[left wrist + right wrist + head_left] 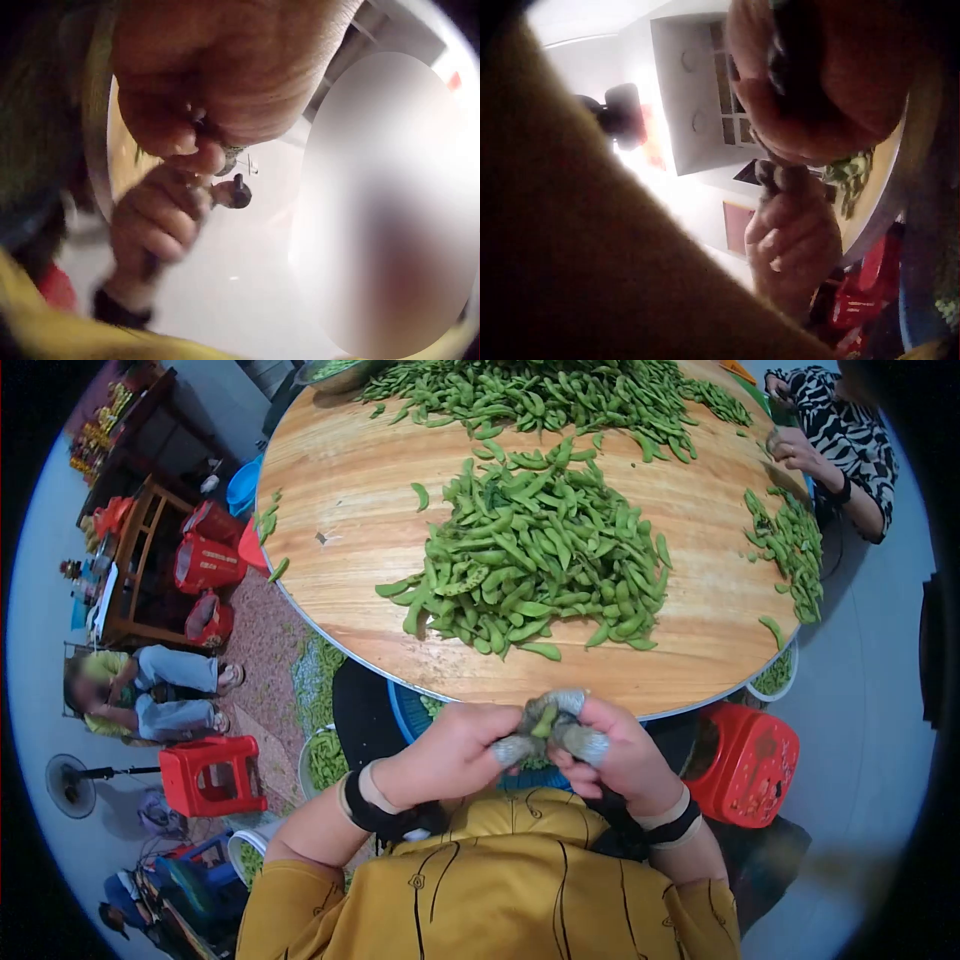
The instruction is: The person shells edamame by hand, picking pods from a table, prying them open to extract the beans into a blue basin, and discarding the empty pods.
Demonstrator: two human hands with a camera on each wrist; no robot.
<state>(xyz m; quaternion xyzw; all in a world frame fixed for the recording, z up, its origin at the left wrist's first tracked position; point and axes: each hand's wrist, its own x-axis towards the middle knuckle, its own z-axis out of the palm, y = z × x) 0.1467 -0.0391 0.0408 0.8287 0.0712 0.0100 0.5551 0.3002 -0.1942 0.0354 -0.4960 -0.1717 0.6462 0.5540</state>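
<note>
Over the near edge of the round wooden table, my two hands meet in front of the yellow shirt. Between their fingertips is a green soybean pod. My left hand pinches it from one side, my right hand from the other, fingers curled. Grey tape-like wraps cover several fingertips. In both wrist views the hands come together at the fingertips, and the pod is hidden. A big heap of soybean pods lies on the table just beyond the hands.
More pods cover the far side of the wooden table. At the right, another person's hand is near a smaller pile. Below the near edge stand a blue basin, a red stool and a white bucket.
</note>
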